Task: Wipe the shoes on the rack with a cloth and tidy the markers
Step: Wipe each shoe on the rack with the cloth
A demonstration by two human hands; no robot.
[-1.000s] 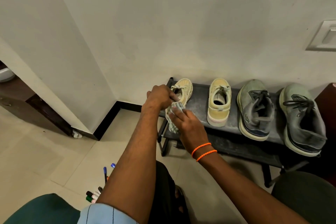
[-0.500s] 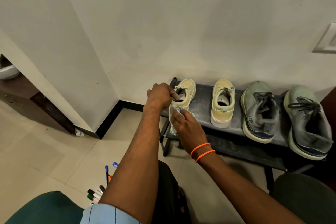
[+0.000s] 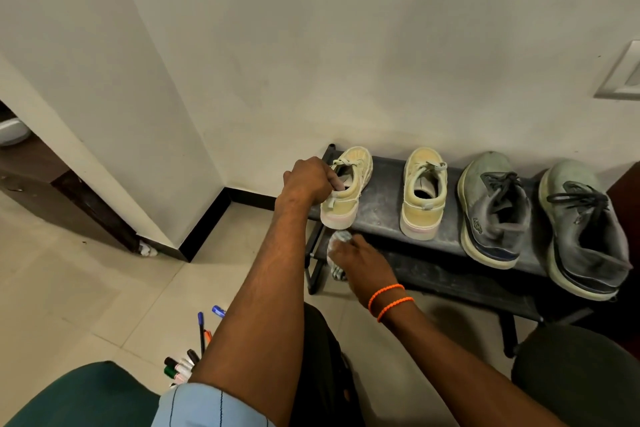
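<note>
Low against the wall, the rack (image 3: 384, 208) carries four shoes; the left hand (image 3: 308, 180) still grips the yellow shoe (image 3: 346, 198) at its left end. The right hand (image 3: 360, 258), fingers curled on the cloth (image 3: 341, 239), has dropped just below its heel, so that wipe looks finished; the markers (image 3: 183, 366) lie untidied on the floor.

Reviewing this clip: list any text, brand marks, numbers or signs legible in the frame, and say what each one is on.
Nothing can be read with confidence.
Left grey shoe: a pale logo on its side, too blurred to read.
Markers on the floor: any print on the barrels is too small to read.
Yellow shoes, cloth and wall plate: no visible text.
</note>
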